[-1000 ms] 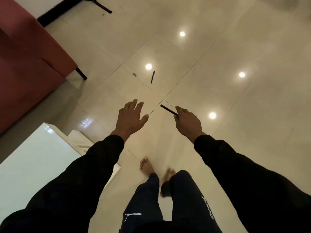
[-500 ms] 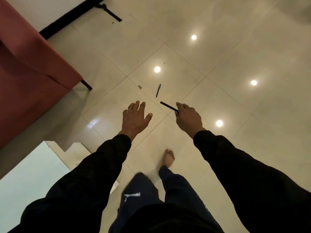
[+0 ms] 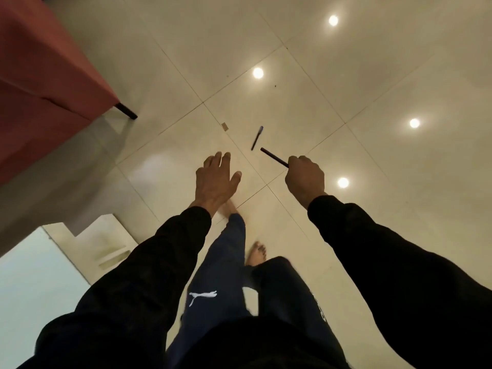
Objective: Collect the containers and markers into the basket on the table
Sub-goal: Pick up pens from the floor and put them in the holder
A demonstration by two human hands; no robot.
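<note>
My right hand is closed around a thin dark marker that sticks out up and to the left of the fist. A second dark marker with a blue cap lies on the glossy floor tiles just beyond both hands. My left hand is held out palm down with fingers spread, holding nothing, a little short and left of the marker on the floor. No basket or container is in view.
A red sofa with a black leg fills the upper left. A white table corner and a white stepped base sit at lower left. A small tan scrap lies on the tiles. My bare feet are below.
I have walked forward: the marker on the floor is closer to my hands and the sofa has grown larger at the left. My right hand keeps its marker; my left hand stays open.
</note>
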